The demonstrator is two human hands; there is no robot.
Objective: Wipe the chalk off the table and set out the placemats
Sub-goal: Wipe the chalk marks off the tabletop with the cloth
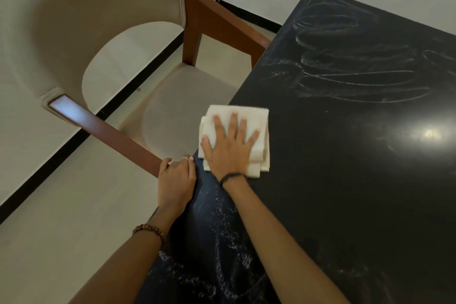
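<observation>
Chalk scribbles cover the far part of the glossy black counter while my right hand presses flat-fingered on the folded white cloth near its edge, my left hand gripping that edge, placemats unseen.

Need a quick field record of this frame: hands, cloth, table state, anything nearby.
right hand: flat, fingers spread, pressing on the cloth
cloth: white, folded, at the table's near-left edge
left hand: rests at the table edge by the chair arm
table: black, glossy
chalk marks: looping smears on the far part
chair: beige seat, wood arms, left of table
placemats: none in view
</observation>
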